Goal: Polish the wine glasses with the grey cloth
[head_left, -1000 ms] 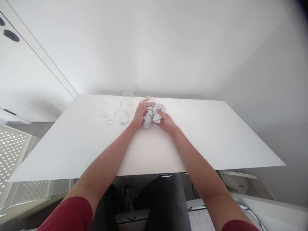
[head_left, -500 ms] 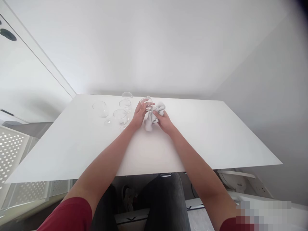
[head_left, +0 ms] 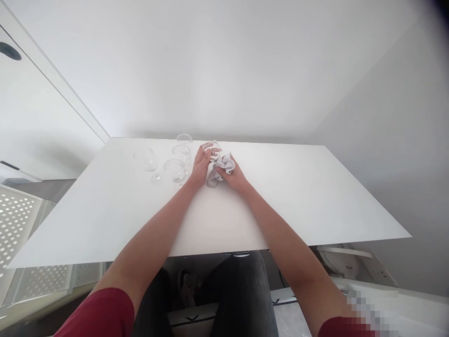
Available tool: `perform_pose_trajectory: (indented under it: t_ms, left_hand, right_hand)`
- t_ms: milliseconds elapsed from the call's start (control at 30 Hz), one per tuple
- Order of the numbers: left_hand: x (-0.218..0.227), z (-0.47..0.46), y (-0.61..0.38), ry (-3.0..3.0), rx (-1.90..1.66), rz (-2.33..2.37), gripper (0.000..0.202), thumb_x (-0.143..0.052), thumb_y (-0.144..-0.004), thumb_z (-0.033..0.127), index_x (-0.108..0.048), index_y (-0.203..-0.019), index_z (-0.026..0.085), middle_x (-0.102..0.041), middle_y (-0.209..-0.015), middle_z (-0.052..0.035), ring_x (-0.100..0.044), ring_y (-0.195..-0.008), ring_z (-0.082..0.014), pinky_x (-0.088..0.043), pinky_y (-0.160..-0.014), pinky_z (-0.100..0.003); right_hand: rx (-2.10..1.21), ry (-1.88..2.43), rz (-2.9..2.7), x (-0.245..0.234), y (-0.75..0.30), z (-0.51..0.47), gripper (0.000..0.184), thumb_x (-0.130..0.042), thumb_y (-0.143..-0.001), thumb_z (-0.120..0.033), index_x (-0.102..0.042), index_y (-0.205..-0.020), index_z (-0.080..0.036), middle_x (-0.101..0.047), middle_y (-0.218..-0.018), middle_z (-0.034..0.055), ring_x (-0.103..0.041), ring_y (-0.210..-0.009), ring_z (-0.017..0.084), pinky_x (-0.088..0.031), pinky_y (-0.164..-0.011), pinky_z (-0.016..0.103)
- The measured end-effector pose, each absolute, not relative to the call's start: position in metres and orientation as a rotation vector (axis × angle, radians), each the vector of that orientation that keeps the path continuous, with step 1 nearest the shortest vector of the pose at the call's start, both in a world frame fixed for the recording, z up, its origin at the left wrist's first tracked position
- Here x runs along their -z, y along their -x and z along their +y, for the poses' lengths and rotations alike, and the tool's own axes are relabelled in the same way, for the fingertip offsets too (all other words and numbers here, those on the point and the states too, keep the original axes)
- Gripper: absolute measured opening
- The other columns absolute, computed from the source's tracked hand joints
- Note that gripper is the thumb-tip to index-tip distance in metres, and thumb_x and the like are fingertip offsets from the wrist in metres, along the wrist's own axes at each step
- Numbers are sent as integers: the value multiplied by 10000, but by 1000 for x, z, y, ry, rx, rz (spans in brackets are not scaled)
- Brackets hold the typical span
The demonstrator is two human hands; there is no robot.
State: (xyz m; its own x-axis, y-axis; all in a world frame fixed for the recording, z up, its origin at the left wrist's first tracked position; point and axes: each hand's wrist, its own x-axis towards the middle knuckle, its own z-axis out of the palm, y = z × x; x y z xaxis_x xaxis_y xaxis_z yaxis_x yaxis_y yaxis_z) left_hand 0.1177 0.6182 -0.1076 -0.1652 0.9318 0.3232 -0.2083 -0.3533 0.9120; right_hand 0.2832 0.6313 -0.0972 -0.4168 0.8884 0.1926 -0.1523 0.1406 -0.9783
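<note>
My left hand (head_left: 199, 167) is wrapped round a clear stemmed glass (head_left: 212, 149) over the far middle of the white table (head_left: 105, 210). My right hand (head_left: 234, 177) grips a crumpled light grey cloth (head_left: 220, 167) and presses it against the lower part of that glass. The glass's stem and foot are hidden behind the cloth and fingers.
Three more clear stemmed glasses stand left of my hands: one at the far left (head_left: 146, 161), one nearest my left hand (head_left: 175, 170), one behind it (head_left: 182, 153); a further rim (head_left: 184, 138) shows at the back. A white perforated panel (head_left: 17, 220) stands left of the table.
The cloth has bunched tighter and shifted left under my right hand, which moved slightly toward the glass. My left hand keeps its hold on the glass.
</note>
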Motion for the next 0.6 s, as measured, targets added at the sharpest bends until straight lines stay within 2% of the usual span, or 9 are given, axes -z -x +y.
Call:
perform_pose_trajectory:
  t_ms: [67,200,267,400,600]
  left_hand:
    - [110,619,-118,-1164,-1682,917,513,-602,-999,673,-612,-1313,268,-757,-1273,-106,-688,-1078,-213,-553,-967,-377]
    - [111,620,-117,-1128,-1689,865,517,-579,-1000,704,-633,-1266,265,-773,-1231,-103,-698,-1066,-224,-544,-977,-399]
    - [110,620,-117,-1151,-1688,860,513,-585,-999,702,-628,-1275,271,-770,-1250,-100,-695,-1085,-224,-537,-982,-397]
    - [108,618,-116,-1189,-1729,903,482,-628,-999,656,-614,-1295,276,-761,-1283,-94,-674,-1133,-217,-521,-991,-382]
    - [108,618,-117,-1193,-1708,870,487,-601,-1005,674,-619,-1280,272,-767,-1276,-98,-672,-1121,-223,-513,-982,-397]
  right_hand:
    - [-1522,756,-1440,100,-282,632,547,-948,-702,-589,-691,-1038,-243,-748,-1040,40,-684,-1029,240,-568,-990,396]
    - [-1865,748,-1238,101,-284,635,594,-917,-704,-654,-704,-1054,-224,-766,-1047,72,-718,-1008,270,-606,-853,393]
    - [-1787,740,-1314,101,-285,636,552,-917,-722,-628,-704,-1045,-235,-763,-1055,64,-712,-1034,272,-608,-887,402]
    - [-1436,726,-1523,105,-286,640,471,-928,-757,-544,-706,-1057,-256,-747,-1082,41,-676,-1122,259,-558,-1061,412]
    - [-1814,758,-1288,106,-288,643,569,-908,-726,-620,-701,-1077,-223,-752,-1070,66,-703,-1031,269,-598,-896,400]
